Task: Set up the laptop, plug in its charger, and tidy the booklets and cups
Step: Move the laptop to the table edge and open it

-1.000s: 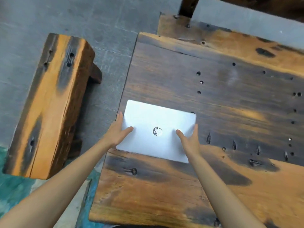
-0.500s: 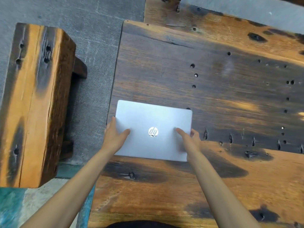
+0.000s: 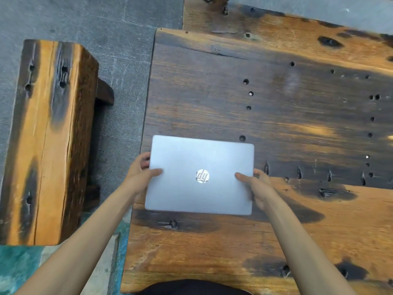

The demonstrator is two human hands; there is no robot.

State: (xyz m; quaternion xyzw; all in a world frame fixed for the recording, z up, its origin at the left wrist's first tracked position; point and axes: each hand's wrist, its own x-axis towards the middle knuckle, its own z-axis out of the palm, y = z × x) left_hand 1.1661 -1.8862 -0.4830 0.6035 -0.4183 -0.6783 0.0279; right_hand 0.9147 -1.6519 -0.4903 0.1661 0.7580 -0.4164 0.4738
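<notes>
A closed silver laptop (image 3: 200, 158) with a round logo on its lid is over the left part of the dark wooden table (image 3: 276, 107). My left hand (image 3: 140, 173) grips its left edge, thumb on the lid and fingers underneath. My right hand (image 3: 258, 186) grips its right edge the same way. Whether the laptop rests on the table or is held just above it I cannot tell. No charger, booklets or cups are in view.
A wooden bench (image 3: 46, 141) stands on the grey stone floor (image 3: 119, 67) left of the table, with a narrow gap between them. A second wooden slab (image 3: 265, 20) lies beyond the table's far edge. The tabletop has several holes and dark burn marks.
The laptop has turned slightly and now lies squarer to me. Both hands have shifted from the lid's near part to gripping its side edges.
</notes>
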